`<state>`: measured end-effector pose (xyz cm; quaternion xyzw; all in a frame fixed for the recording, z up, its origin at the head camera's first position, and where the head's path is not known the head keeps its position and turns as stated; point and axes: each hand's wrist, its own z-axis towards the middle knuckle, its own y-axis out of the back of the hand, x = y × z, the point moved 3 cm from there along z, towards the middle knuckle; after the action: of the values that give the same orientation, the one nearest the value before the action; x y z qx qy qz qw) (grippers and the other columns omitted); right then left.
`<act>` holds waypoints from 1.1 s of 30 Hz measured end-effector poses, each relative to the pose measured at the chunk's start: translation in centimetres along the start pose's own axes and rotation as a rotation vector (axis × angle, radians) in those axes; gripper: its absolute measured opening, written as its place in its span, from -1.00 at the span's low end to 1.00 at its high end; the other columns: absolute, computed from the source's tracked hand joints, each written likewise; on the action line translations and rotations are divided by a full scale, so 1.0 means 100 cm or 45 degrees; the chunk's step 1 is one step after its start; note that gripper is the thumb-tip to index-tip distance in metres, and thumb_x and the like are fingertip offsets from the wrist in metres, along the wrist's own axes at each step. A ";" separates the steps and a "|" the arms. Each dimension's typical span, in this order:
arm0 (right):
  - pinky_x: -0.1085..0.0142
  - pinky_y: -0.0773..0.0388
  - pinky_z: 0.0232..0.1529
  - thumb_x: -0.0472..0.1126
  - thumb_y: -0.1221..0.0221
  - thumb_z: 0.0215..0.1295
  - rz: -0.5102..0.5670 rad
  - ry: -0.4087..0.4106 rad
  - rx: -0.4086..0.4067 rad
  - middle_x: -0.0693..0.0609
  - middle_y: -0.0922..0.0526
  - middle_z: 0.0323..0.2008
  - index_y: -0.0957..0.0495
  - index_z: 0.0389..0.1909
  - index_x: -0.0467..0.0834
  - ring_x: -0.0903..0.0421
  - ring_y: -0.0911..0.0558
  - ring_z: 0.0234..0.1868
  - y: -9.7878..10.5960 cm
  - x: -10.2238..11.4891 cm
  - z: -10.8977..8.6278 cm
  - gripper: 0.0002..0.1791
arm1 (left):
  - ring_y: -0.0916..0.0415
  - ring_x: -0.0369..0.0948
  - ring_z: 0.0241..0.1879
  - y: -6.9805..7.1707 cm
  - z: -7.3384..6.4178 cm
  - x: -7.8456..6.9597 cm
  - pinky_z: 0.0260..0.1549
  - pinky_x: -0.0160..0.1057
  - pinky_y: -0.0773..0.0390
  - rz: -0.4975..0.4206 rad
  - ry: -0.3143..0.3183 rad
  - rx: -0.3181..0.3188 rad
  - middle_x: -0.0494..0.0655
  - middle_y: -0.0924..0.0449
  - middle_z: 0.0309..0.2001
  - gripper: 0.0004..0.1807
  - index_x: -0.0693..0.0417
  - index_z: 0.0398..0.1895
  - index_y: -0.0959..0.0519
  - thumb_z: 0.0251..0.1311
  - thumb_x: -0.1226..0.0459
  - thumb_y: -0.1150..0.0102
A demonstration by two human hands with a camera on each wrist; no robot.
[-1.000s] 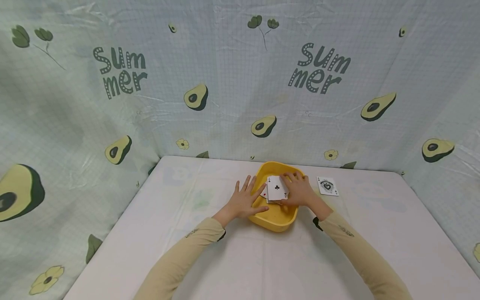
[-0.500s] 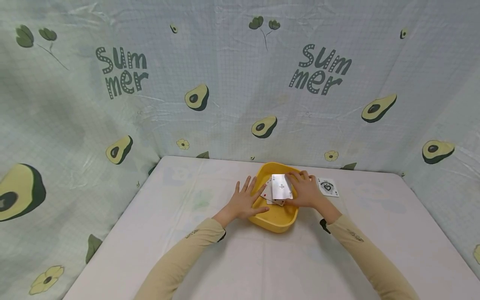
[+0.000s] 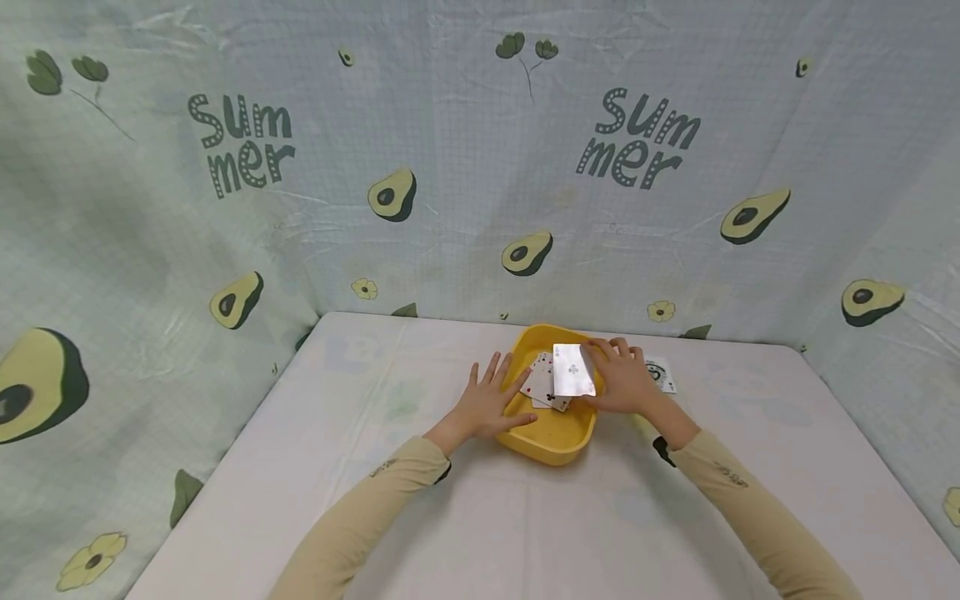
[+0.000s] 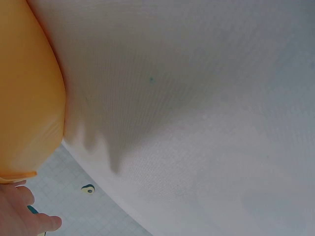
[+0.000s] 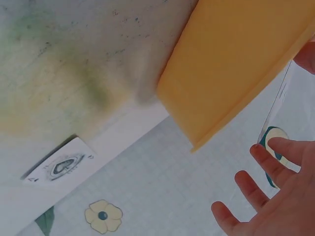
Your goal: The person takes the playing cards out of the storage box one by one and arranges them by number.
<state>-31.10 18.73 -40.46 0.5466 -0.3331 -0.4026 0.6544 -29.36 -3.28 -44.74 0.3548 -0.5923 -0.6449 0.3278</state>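
Right hand (image 3: 627, 383) pinches the held card (image 3: 573, 371), thumb on one short side, fingertips opposite; ring finger and pinky look free in the right wrist view. Card is over the right half of the yellow container (image 3: 549, 455). Club in the middle reads OK; glare washes out the face, corner marks illegible.

Left hand (image 3: 487, 406) spread, fingers over the container's left rim. Can't tell how hard it presses. Left wrist view cuts it to a few fingertips by the rim.

Loose cards (image 3: 538, 381) lie overlapped in the container, partly under the held card from the head camera, so can't count them. Neither wrist view sees inside: outer wall blocks it.

Right wrist view adds: held card nearly edge-on, above the rim, and the table card (image 5: 61, 163) with its oval emblem uncovered. Head view loses part of that one behind the right hand; it's on the table (image 3: 517, 525), right of the container.
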 end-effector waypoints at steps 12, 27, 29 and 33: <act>-0.13 -0.19 -0.01 0.14 -0.26 -0.12 0.031 0.002 -0.010 -0.15 -0.25 0.21 -0.15 0.27 -0.18 -0.20 -0.22 0.10 0.007 -0.016 -0.009 -0.06 | 0.40 0.08 0.40 0.000 0.001 0.001 0.21 0.26 0.17 -0.013 0.013 0.017 0.11 0.35 0.42 -0.14 -0.18 0.40 0.18 0.11 -0.30 0.26; -0.13 -0.20 -0.07 0.10 -0.28 -0.13 0.030 0.045 -0.089 -0.15 -0.26 0.19 -0.16 0.26 -0.18 -0.20 -0.23 0.07 0.018 -0.044 -0.023 -0.08 | 0.43 0.05 0.40 0.000 0.002 0.000 0.23 0.24 0.19 -0.031 0.014 0.035 0.09 0.36 0.42 -0.15 -0.19 0.40 0.17 0.11 -0.30 0.27; -0.14 -0.21 -0.09 0.08 -0.29 -0.14 0.039 0.059 -0.101 -0.15 -0.27 0.18 -0.17 0.25 -0.19 -0.21 -0.24 0.05 0.020 -0.047 -0.025 -0.09 | 0.44 0.05 0.40 0.000 0.001 0.000 0.23 0.24 0.19 -0.034 0.014 0.039 0.08 0.36 0.42 -0.15 -0.19 0.40 0.17 0.11 -0.30 0.27; -0.17 -0.20 -0.08 0.06 -0.29 -0.13 0.030 0.053 -0.081 -0.16 -0.26 0.19 -0.16 0.26 -0.19 -0.24 -0.24 0.07 0.021 -0.055 -0.029 -0.09 | 0.44 0.05 0.40 0.000 0.001 0.000 0.23 0.23 0.19 -0.035 0.015 0.041 0.08 0.37 0.42 -0.15 -0.19 0.40 0.17 0.11 -0.31 0.27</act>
<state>-30.73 25.06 -38.88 0.5299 -0.3129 -0.3939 0.6828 -29.46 -3.20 -44.72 0.3718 -0.5958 -0.6376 0.3166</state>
